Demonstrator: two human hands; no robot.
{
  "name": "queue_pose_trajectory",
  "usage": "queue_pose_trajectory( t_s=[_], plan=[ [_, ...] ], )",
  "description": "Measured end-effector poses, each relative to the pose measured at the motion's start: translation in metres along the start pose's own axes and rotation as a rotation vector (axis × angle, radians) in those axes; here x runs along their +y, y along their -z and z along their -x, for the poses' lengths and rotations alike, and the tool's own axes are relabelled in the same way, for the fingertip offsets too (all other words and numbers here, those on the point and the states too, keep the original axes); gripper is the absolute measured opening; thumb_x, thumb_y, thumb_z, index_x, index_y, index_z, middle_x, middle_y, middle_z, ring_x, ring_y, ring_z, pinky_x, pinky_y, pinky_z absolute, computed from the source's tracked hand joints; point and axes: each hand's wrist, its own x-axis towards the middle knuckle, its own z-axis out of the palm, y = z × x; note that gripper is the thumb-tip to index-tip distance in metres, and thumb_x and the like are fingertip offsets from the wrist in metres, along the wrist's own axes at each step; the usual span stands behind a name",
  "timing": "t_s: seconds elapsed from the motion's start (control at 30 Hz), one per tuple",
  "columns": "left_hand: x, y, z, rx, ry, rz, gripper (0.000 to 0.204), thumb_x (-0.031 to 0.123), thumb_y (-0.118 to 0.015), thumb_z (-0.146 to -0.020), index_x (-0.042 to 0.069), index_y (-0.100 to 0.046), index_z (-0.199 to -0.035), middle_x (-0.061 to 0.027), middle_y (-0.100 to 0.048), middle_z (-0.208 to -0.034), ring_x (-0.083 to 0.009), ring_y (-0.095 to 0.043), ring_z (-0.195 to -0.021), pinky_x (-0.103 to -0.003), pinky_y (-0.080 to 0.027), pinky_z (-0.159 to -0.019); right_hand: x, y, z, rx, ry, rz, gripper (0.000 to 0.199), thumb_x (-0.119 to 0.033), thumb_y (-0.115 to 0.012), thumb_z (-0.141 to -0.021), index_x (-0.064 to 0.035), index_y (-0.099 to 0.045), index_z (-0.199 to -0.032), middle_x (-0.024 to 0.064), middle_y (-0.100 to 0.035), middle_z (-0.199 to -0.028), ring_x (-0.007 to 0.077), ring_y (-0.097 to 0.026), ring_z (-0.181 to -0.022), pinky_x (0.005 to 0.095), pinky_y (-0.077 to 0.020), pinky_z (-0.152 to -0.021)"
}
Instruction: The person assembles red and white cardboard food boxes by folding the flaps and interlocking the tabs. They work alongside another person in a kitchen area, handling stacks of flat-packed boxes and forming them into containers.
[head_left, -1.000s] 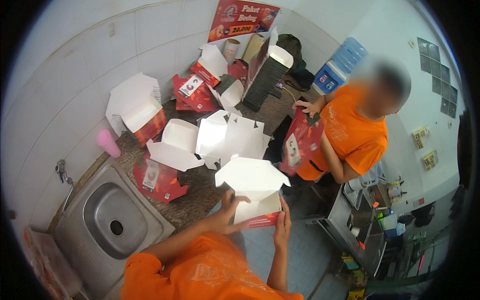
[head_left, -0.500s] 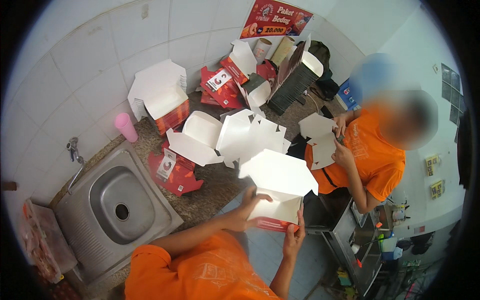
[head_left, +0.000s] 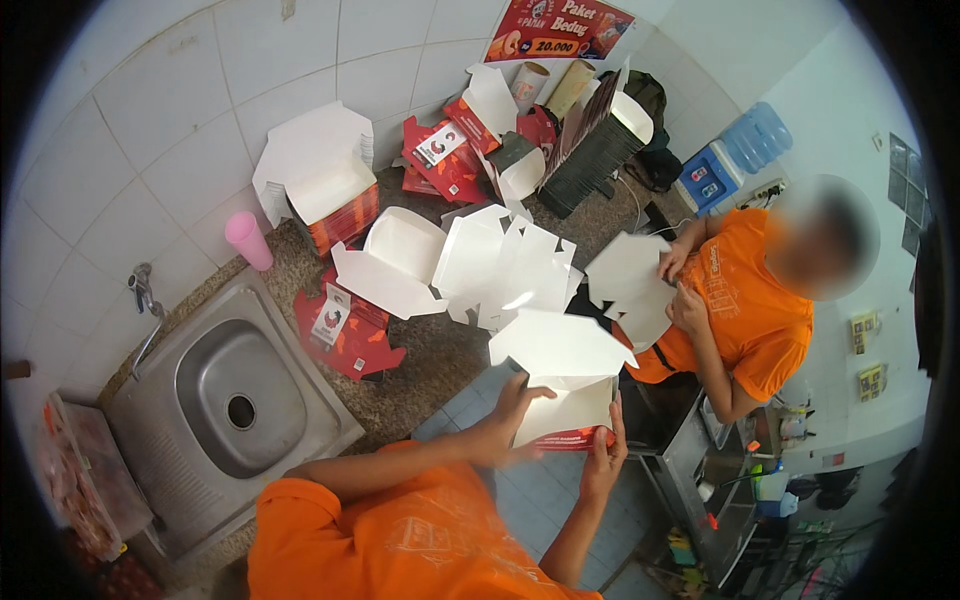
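Note:
Between my two hands is a folded cardboard food box (head_left: pixel 565 412), white inside and red outside, with its white lid (head_left: pixel 560 350) standing raised on the far side. My left hand (head_left: pixel 503 428) grips the box's left wall, its thumb over the rim. On the right side my right hand (head_left: pixel 603 458) is closed round the lower corner, fingers pressed to the wall. Beyond the lid, unfolded white box blanks (head_left: pixel 510 262) lie on the counter beside an open white box (head_left: pixel 405 245).
A steel sink (head_left: pixel 325 415) is on the left, with a pink cup (head_left: pixel 248 240) behind it. Nested boxes (head_left: pixel 345 215), red flat blanks (head_left: pixel 345 335) and a tall dark stack (head_left: pixel 595 160) crowd the stone counter (head_left: pixel 440 365). A co-worker (head_left: pixel 745 310) at right holds another blank (head_left: pixel 632 280).
My hands and the box have shifted slightly to the right in the picture, still gripped on both sides. The co-worker's blank has tilted and moved a little left.

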Motion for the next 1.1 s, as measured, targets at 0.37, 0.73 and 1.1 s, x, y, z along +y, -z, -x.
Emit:
queue_pose_trajectory(
  t_s=[0.37, 0.73, 1.1],
  plan=[
    [-0.046, 0.032, 0.034, -0.098, 0.16, 0.167, 0.089, 0.038, -0.071, -0.093, 0.012, -0.015, -0.157, -0.0198, -0.012, -0.159, -0.0347, -0.005, -0.154, -0.048, -0.01, -0.124, 0.034, -0.032, 0.008, -0.231, -0.192, -0.395, 0.111, -0.049, -0.082, -0.082, -0.008, -0.018, -0.162, 0.0148, -0.032, -0.159, 0.0283, -0.038, -0.144, 0.0409, -0.0336, -0.117],
    [-0.02, 0.073, 0.062, 0.32, 0.193, 0.334, 0.098, 0.031, -0.074, -0.093, 0.014, -0.008, -0.162, -0.0145, -0.014, -0.167, -0.034, -0.029, -0.15, -0.05, -0.034, -0.118, -0.022, -0.047, -0.102, 0.419, 0.357, -0.483, 0.076, -0.051, -0.063, -0.096, -0.0016, -0.04, -0.149, 0.0125, -0.049, -0.147, 0.0262, -0.05, -0.134, 0.0445, -0.037, -0.114],
    [-0.014, 0.048, 0.069, 0.575, 0.334, 0.108, 0.06, 0.02, -0.067, -0.097, 0.011, -0.041, -0.15, -0.0131, -0.047, -0.15, -0.0252, -0.056, -0.128, -0.04, -0.048, -0.103, -0.01, -0.251, -0.228, -0.236, 0.51, 0.212, 0.106, -0.019, -0.087, -0.08, -0.0004, -0.02, -0.161, 0.0259, -0.022, -0.166, 0.0372, -0.027, -0.153, 0.0419, -0.0262, -0.123]
  ],
)
